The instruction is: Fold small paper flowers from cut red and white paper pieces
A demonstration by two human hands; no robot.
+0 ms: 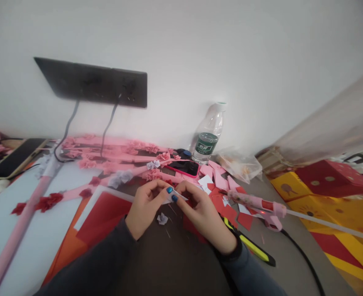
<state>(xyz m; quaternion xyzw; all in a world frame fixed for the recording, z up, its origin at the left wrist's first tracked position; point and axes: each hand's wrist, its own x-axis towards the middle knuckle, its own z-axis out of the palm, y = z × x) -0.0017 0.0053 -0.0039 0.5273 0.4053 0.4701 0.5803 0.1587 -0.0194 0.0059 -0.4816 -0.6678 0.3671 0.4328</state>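
Nearer the person than the green-labelled water bottle [206, 142], the left hand [147, 207] and the right hand [206, 216] meet at the fingertips, both pinching a small white paper piece [182, 196] between thumbs and fingers. I see blue paint on both thumbnails. On the bottle's near side too, just below that pinch, a folded pale paper flower [162, 218] lies on the dark tabletop [175, 263].

On the bottle's near right, cut pink paper pieces [220, 181] and red paper pieces [229, 213] lie strewn and overlapping. A pink-cased smartphone [186, 167] lies just left of the bottle's base; a crumpled clear plastic bag [241, 164] sits just right of it. To the bottle's right and nearer the person rests a pink glue gun [246, 201], a pale glue stick [332, 226] jutting from its back and a black cord [303, 255] running from its handle. Nearer still, on that same side, is a yellow-and-black utility knife [254, 246].

Left of the bottle stretch pink-wrapped branches [73, 193] set with flowers [152, 148] in pink, red and pale paper; a red paper sheet [107, 211] lies closer to the person. Farther left and higher than the bottle, a black socket panel [95, 82] is fixed to the wall [261, 61]. Well to the bottle's right stands red-and-yellow packaging [336, 179].
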